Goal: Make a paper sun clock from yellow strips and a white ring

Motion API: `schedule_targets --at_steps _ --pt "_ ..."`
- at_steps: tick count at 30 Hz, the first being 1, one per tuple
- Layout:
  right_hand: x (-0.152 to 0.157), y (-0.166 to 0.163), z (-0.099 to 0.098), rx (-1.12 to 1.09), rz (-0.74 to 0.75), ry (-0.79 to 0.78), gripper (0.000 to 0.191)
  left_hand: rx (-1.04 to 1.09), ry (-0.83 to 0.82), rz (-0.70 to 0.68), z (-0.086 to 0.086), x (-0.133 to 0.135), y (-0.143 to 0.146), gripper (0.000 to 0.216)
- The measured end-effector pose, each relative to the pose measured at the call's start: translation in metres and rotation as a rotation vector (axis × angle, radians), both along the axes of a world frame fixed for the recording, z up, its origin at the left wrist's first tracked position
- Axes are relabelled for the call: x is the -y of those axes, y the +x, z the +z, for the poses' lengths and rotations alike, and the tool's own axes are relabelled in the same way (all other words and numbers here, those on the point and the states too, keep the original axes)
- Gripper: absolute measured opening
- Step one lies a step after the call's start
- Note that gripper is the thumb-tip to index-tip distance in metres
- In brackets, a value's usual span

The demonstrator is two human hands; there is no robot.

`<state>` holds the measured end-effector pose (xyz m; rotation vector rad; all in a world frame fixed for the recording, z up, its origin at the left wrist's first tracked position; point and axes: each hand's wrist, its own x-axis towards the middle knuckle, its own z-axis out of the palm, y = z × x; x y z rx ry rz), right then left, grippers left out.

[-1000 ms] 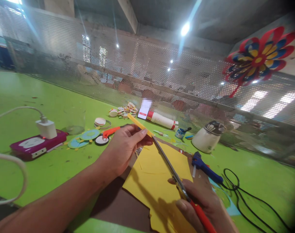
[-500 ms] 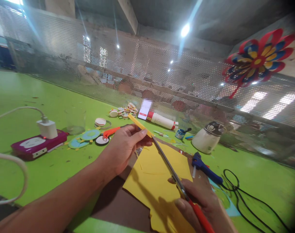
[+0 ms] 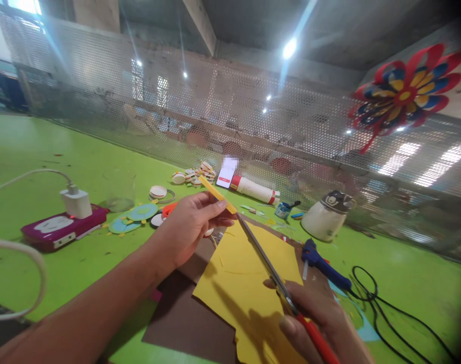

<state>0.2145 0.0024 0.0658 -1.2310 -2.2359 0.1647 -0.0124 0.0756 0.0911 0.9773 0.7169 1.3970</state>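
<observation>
Between the thumb and fingers of my left hand (image 3: pixel 200 222) is a narrow yellow strip (image 3: pixel 211 188), pointing up and to the left. My right hand (image 3: pixel 313 308) grips red-handled scissors (image 3: pixel 264 258), whose long metal blades reach up to the strip's lower right end. The blades look nearly closed; whether they cut into the strip I cannot tell. Beneath both hands lies a yellow sheet (image 3: pixel 226 275) with a ragged lower edge, on top of a dark brown board (image 3: pixel 177 313). Thin yellow slivers rest on the sheet.
A blue glue gun (image 3: pixel 325 263) with a black cable lies right of the sheet. Behind stand a white and black jug-like container (image 3: pixel 325 215), a small blue jar (image 3: pixel 282 210) and a phone (image 3: pixel 226 173). A purple power strip (image 3: pixel 63 227) and blue-green paper discs (image 3: pixel 142 212) are at left.
My left hand has shifted slightly left with the strip, covering more of the orange-handled tool behind it. The red-handled scissors have barely moved. The whole view has shifted a little.
</observation>
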Motion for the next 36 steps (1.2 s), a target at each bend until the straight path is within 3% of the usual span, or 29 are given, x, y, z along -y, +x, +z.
schedule_targets --at_steps 6,36 --pt "-0.004 0.007 -0.004 0.034 0.043 -0.054 0.04 -0.011 0.046 -0.101 -0.004 -0.003 -0.002 0.015" --pt "-0.002 0.007 -0.011 -0.067 0.031 -0.025 0.04 -0.089 0.054 -0.103 -0.003 -0.004 -0.005 0.013"
